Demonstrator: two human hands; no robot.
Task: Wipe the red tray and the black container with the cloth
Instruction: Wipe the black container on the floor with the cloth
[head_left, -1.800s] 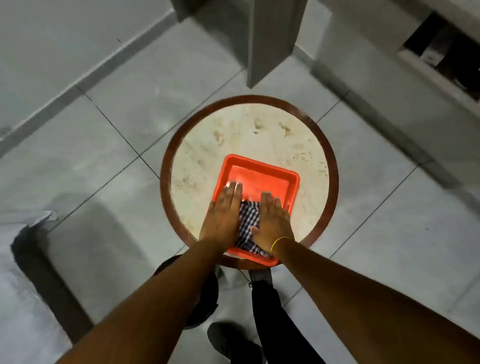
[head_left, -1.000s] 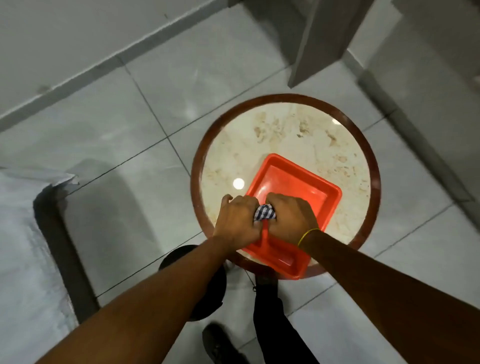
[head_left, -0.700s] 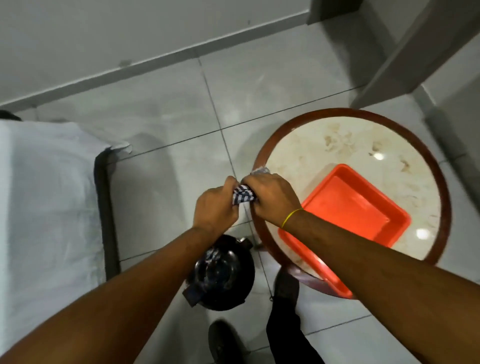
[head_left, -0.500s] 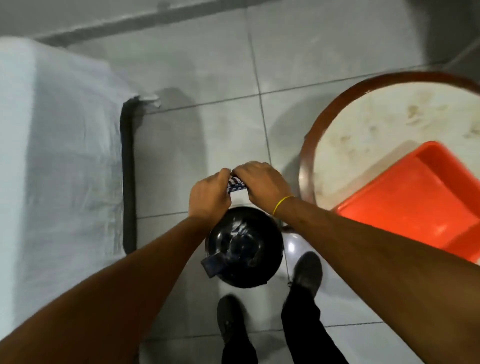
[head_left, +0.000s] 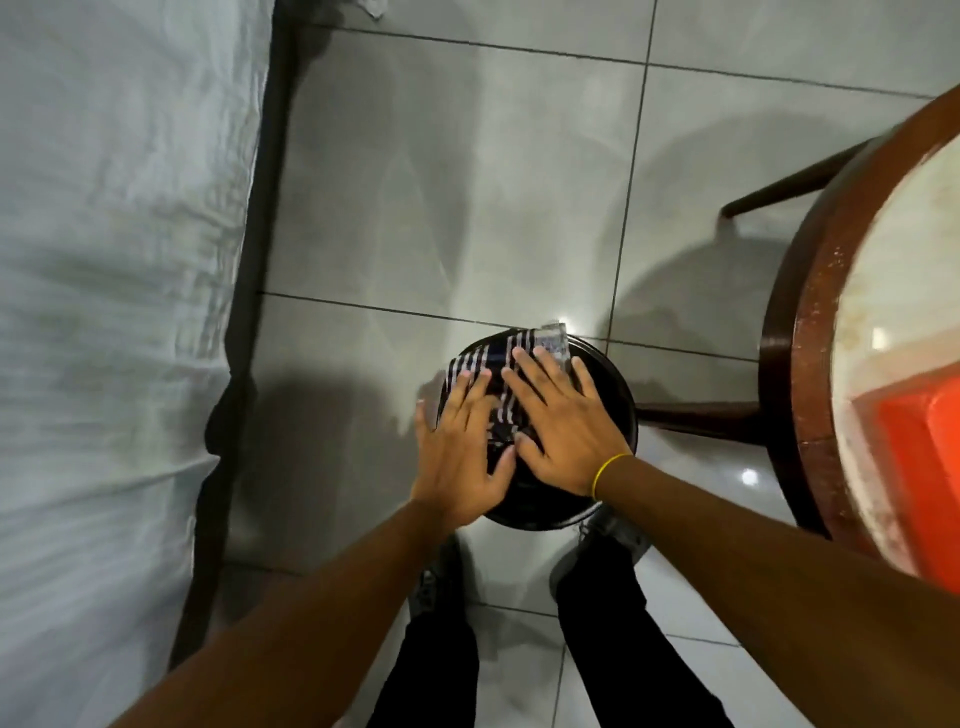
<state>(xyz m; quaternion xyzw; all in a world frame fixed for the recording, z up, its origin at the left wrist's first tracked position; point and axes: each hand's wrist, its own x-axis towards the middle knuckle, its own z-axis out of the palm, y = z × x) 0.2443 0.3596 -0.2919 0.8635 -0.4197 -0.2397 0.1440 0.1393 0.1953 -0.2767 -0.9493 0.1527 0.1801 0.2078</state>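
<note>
Inside black container (head_left: 613, 395): checked cloth (head_left: 501, 387).

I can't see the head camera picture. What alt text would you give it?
Both hands, left hand and right hand, press a checked cloth flat onto a round black container on the tiled floor. A red tray sits on a round table at right.

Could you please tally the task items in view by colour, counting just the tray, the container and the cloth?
Red: 1, the tray on the round table.
Black: 1, the container on the floor.
Checked dark and white: 1, the cloth, pressed flat on the container by the left hand and right hand.
Total: 3
</note>
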